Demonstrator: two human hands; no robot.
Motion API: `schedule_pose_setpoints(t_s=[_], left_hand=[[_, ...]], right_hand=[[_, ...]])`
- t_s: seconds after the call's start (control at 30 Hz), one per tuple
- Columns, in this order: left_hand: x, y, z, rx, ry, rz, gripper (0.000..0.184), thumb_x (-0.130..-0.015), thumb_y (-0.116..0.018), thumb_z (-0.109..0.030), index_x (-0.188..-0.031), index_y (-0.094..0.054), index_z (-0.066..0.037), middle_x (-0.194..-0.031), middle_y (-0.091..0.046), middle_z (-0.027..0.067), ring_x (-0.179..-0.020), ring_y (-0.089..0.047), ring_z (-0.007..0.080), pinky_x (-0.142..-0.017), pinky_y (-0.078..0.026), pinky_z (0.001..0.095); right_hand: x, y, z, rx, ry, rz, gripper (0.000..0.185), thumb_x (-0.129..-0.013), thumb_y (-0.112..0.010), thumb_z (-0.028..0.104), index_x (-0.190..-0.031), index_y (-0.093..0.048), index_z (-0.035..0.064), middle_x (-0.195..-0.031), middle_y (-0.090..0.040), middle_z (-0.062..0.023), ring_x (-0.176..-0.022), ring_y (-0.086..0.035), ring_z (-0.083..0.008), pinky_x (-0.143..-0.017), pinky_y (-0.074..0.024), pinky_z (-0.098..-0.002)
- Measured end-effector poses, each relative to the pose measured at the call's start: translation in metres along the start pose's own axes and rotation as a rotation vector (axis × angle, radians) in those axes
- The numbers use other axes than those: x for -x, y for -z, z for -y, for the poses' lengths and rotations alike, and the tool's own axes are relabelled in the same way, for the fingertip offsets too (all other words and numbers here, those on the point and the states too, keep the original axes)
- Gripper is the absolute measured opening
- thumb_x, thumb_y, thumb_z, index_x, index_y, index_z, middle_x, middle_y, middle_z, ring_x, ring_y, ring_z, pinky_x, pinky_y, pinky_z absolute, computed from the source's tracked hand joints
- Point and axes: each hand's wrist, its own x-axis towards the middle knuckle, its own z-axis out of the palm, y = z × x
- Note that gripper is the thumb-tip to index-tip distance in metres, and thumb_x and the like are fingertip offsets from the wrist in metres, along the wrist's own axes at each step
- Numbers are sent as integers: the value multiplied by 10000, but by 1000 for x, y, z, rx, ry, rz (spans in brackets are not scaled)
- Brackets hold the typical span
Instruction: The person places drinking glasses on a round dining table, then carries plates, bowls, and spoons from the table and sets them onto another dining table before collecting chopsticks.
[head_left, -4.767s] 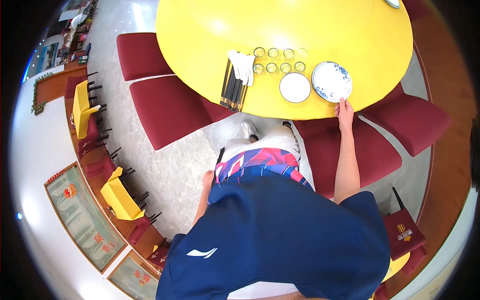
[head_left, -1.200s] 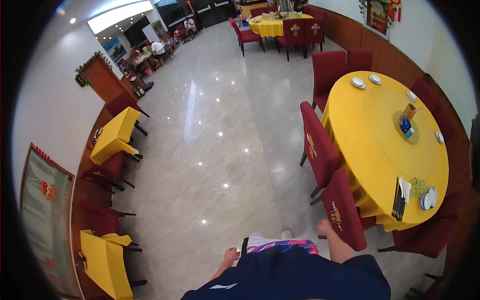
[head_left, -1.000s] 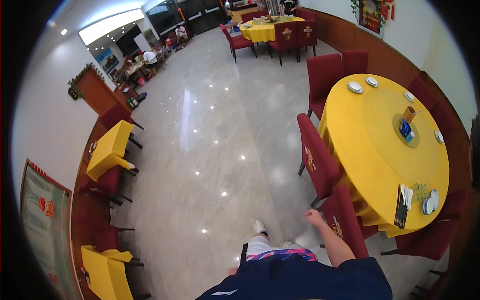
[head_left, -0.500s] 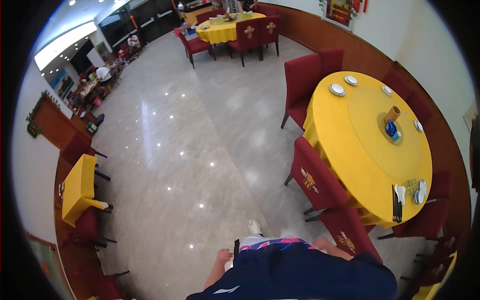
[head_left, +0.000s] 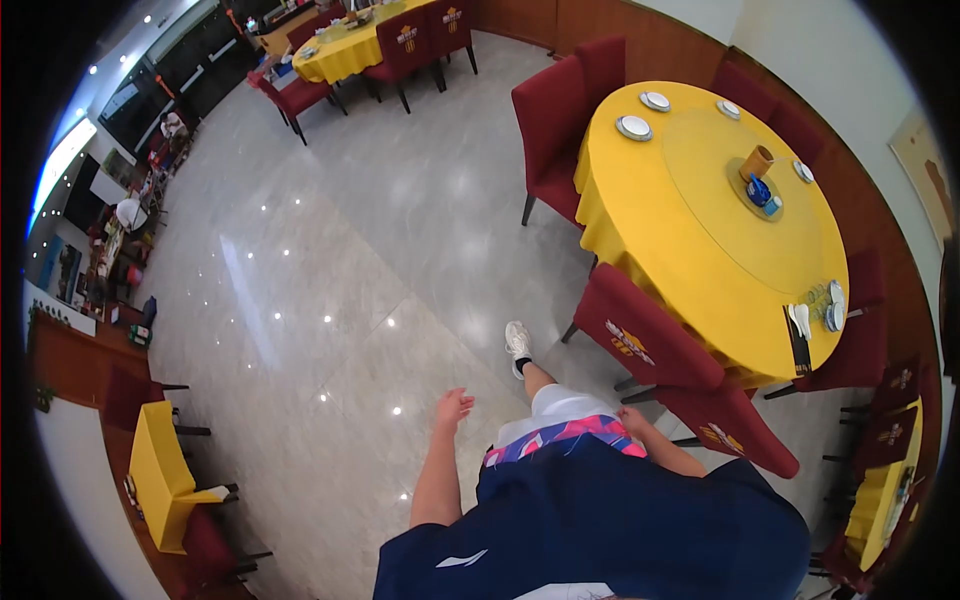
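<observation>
My left hand (head_left: 454,408) hangs over the grey floor, empty, its fingers loosely apart. Beside my patterned waistband is my right hand (head_left: 634,422), its fingers curled and too small to read clearly; a red chair (head_left: 645,325) stands just beyond it. On the round yellow table (head_left: 690,290) to the right lie black chopsticks (head_left: 797,342) with white spoons (head_left: 800,319) on them. Glasses (head_left: 818,298) and stacked plates (head_left: 833,317) sit next to these. Farther back, a bamboo holder (head_left: 757,163) and a blue item (head_left: 758,192) occupy the middle of the turntable.
Another yellow table (head_left: 350,50) with red chairs stands at the far end. A small yellow-covered table (head_left: 160,470) is at the left wall. People (head_left: 130,213) sit in the far left background. A red chair (head_left: 730,425) is close on my right.
Earlier my right hand touched a plate at the yellow table. Since then the view has moved back and turned right; the round table has shifted leftward and upward, and my left hand has swung forward.
</observation>
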Motion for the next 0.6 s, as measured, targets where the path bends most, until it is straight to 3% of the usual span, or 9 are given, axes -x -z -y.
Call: schedule_pose_setpoints(t_s=[0.07, 0.1, 0.17, 0.27, 0.3, 0.33, 0.4, 0.47, 0.6], left_hand=[[-15, -19, -25, -14, 30, 40, 322, -874, -553, -314, -1106, -554, -90, -902, -674, 102, -775, -630, 170, -665, -478, 307], [-25, -23, -34, -25, 71, 76, 323, -876, -554, -323, -1106, -555, -95, -913, -673, 102, -789, -629, 168, -674, -479, 307], [-41, -25, -54, -51, 30, 79, 332, -874, -556, -329, -1111, -555, -96, -923, -671, 102, -797, -628, 168, -681, -480, 310], [-63, -8, -94, -70, -4, 18, 347, -872, -556, -335, -1123, -555, -96, -938, -669, 104, -810, -627, 169, -693, -482, 318], [-75, -2, -115, -69, -11, -34, 353, -870, -554, -334, -1131, -555, -95, -943, -668, 105, -816, -627, 170, -698, -483, 322], [-88, -1, -136, -81, -24, -41, 353, -870, -554, -334, -1131, -555, -95, -943, -668, 105, -816, -627, 170, -698, -483, 322], [-101, 27, -148, -23, 85, -151, 356, -867, -547, -319, -1141, -554, -93, -926, -669, 107, -814, -628, 173, -703, -483, 330], [-116, 44, -164, -135, 156, -165, 338, -869, -523, -285, -1139, -552, -84, -919, -674, 106, -830, -634, 181, -707, -483, 341], [-145, 58, -187, -318, 341, -174, 300, -860, -488, -241, -1093, -558, -66, -951, -680, 109, -871, -642, 203, -723, -486, 358]], right_hand=[[-2, 6, 30, 3, -264, 133, 183, -827, -490, 71, -950, -622, 39, -769, -589, -80, -655, -566, -185, -545, -453, -414], [-19, 3, 34, -9, -264, 139, 183, -827, -490, 71, -950, -622, 39, -769, -589, -80, -655, -566, -185, -545, -453, -414], [-55, 3, 36, -591, -648, 94, 257, -835, -421, 84, -921, -663, 101, -652, -530, -86, -502, -504, -192, -423, -397, -370], [-131, -2, 45, -848, -694, 183, 197, -844, -415, 97, -781, -602, 93, -591, -461, -59, -484, -456, -176, -417, -363, -349], [-146, -2, 75, -924, -751, 43, 200, -847, -445, 123, -654, -494, 106, -552, -437, -48, -484, -449, -170, -428, -363, -345], [-170, 4, 103, -939, -742, 53, 200, -847, -445, 123, -654, -494, 106, -552, -437, -48, -484, -449, -170, -428, -363, -345], [-218, -25, 91, -1243, -604, 64, 180, -855, -458, 155, -682, -485, 115, -527, -426, -38, -488, -449, -162, -440, -366, -342], [-254, -41, 97, -1411, -491, -46, 136, -876, -456, 189, -781, -518, 113, -533, -445, -30, -485, -456, -161, -423, -357, -339], [-274, -23, 138, -1183, -563, -152, 149, -884, -448, 202, -797, -524, 108, -534, -453, -30, -471, -453, -163, -412, -353, -338]])
